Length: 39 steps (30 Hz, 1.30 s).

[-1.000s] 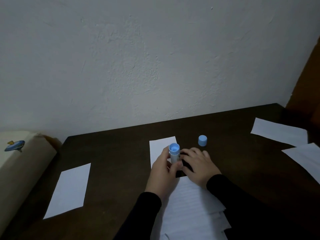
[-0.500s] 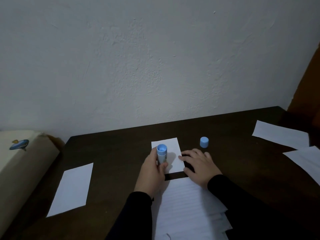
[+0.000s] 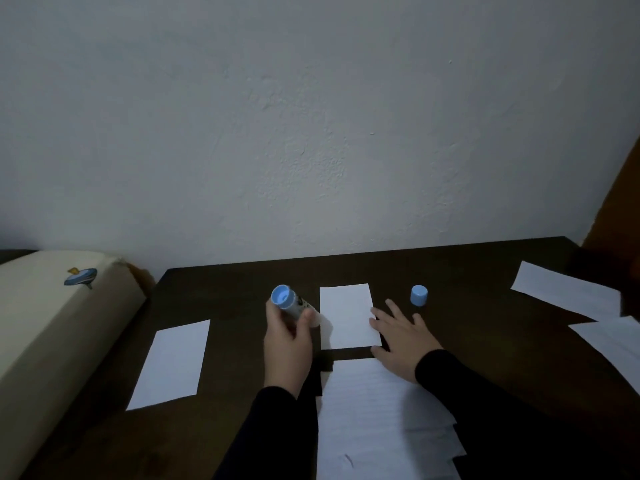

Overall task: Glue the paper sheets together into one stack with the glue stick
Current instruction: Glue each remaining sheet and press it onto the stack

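Observation:
My left hand (image 3: 287, 344) grips the uncapped glue stick (image 3: 292, 304), tilted with its blue end up and left, just off the left edge of a small white sheet (image 3: 348, 315) on the dark table (image 3: 242, 427). My right hand (image 3: 401, 336) lies flat with spread fingers on that sheet's right edge. The blue cap (image 3: 419, 295) stands upright right of the sheet. A lined stack of sheets (image 3: 377, 420) lies near me, between my arms.
Another white sheet (image 3: 171, 363) lies at the left of the table. Two more sheets (image 3: 568, 291) lie at the right edge. A beige cushion (image 3: 45, 327) with a small blue picture borders the table's left side. A white wall stands behind.
My left hand has carried the glue stick leftward off the small sheet and tilted it. My right hand stays on the sheet's right edge.

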Each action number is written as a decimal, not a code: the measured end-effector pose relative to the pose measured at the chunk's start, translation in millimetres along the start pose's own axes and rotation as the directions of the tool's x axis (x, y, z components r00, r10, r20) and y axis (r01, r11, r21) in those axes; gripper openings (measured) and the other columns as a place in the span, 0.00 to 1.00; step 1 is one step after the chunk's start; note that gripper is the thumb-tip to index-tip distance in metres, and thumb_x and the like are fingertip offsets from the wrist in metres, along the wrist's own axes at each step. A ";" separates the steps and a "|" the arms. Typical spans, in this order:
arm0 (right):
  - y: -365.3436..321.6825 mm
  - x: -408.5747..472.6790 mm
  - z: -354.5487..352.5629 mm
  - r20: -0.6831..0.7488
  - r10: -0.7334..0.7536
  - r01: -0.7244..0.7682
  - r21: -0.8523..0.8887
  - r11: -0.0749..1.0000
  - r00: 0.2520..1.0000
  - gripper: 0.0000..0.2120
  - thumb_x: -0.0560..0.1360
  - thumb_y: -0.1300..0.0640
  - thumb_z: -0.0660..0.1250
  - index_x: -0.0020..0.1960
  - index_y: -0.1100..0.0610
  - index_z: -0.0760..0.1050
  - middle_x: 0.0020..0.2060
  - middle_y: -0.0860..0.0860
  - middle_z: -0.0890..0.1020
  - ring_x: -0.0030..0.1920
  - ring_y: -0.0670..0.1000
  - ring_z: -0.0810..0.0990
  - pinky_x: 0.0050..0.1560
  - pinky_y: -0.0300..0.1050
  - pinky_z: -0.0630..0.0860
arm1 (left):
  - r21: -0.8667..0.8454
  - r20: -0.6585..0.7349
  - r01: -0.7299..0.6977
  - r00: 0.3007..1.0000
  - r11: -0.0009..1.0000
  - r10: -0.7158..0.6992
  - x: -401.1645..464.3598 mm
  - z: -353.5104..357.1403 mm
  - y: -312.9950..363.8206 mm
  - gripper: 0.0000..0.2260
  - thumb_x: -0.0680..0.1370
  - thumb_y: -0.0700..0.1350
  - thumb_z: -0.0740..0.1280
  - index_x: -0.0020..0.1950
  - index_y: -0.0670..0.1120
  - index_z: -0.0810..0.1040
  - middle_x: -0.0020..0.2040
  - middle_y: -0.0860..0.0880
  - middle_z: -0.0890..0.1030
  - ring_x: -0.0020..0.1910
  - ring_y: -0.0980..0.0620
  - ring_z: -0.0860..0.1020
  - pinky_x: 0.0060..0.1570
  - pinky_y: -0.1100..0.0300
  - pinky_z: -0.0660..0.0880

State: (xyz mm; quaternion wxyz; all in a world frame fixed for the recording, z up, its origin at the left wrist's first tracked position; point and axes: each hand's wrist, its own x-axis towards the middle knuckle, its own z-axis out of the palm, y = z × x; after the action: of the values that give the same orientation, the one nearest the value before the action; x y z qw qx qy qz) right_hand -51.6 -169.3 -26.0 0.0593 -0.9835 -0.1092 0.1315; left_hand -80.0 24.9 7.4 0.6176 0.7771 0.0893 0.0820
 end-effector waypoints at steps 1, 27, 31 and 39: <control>-2.7 -0.5 -0.7 0.017 0.018 -0.019 0.015 1.000 1.000 0.27 0.81 0.47 0.54 0.78 0.51 0.53 0.79 0.46 0.49 0.78 0.51 0.41 0.74 0.62 0.46 | -0.015 0.002 0.000 1.000 1.000 0.000 -0.3 -0.2 2.0 0.21 0.79 0.45 0.65 0.70 0.56 0.63 0.58 0.56 0.73 0.59 0.55 0.73 0.62 0.51 0.72; -30.7 47.3 2.9 -0.096 0.305 -0.311 -0.046 0.949 0.947 0.24 0.79 0.39 0.53 0.67 0.54 0.67 0.63 0.55 0.68 0.63 0.54 0.68 0.63 0.51 0.68 | 0.001 0.125 0.002 0.992 1.000 -0.002 36.2 -2.4 -2.2 0.19 0.79 0.45 0.66 0.67 0.54 0.65 0.57 0.57 0.72 0.57 0.58 0.70 0.55 0.60 0.70; -32.5 47.8 -3.1 -0.088 0.308 -0.307 0.026 0.951 0.947 0.24 0.79 0.39 0.54 0.67 0.54 0.67 0.63 0.55 0.69 0.62 0.53 0.70 0.62 0.49 0.71 | 0.012 0.140 -0.003 0.990 1.000 0.001 32.4 -0.9 -2.5 0.16 0.79 0.45 0.66 0.63 0.56 0.66 0.55 0.58 0.72 0.55 0.60 0.70 0.54 0.60 0.70; 5.7 67.2 -27.1 -0.056 0.412 -0.395 0.188 0.899 0.910 0.24 0.79 0.45 0.61 0.71 0.57 0.66 0.67 0.56 0.68 0.65 0.54 0.71 0.64 0.48 0.72 | 0.022 0.145 -0.018 0.989 1.000 0.015 31.3 -4.4 -3.8 0.16 0.78 0.46 0.66 0.62 0.58 0.65 0.54 0.60 0.72 0.49 0.63 0.72 0.49 0.64 0.69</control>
State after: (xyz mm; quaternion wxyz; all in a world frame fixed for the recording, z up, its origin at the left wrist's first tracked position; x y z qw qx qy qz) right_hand 20.1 -161.7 -17.4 0.1208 -0.9809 0.1118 0.1032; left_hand -50.8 37.3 5.2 0.6125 0.7890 0.0386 0.0294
